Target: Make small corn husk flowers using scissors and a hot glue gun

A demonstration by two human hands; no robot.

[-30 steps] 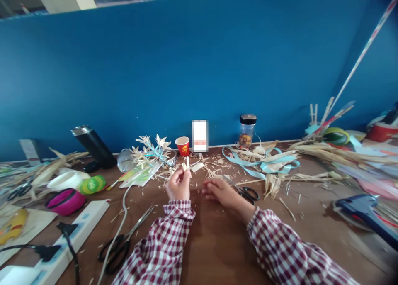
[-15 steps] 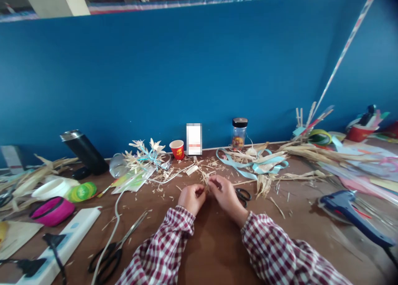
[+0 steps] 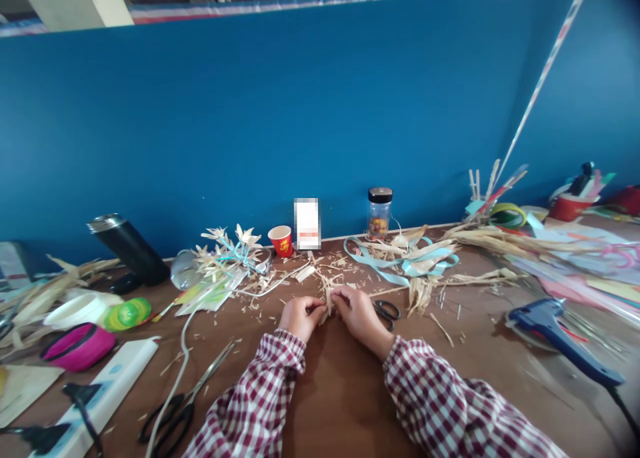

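Between my two hands is a small pale corn-husk flower (image 3: 329,299), its narrow strips fanning up and down. My left hand (image 3: 301,317) pinches it from the left with thumb and forefinger. From the other side, my right hand (image 3: 361,315) is closed on it too, fingertips together. Just behind my right hand lies a pair of scissors (image 3: 388,310) with black handles, partly hidden by the hand. Bits of husk (image 3: 345,268) are scattered over the brown table beyond my fingers. Finished-looking husk flowers on blue stems (image 3: 235,251) stand at the back left.
Larger scissors (image 3: 187,401) and a white power strip (image 3: 107,388) lie at the left. A blue glue gun (image 3: 563,335) rests at the right. A red paper cup (image 3: 281,241), a lidded jar (image 3: 380,213) and a black flask (image 3: 130,248) line the blue partition (image 3: 310,111).
My fingertips have drawn slightly apart, and the husk strips between them now show more plainly, pointing up and down. The whole view has shifted a little.
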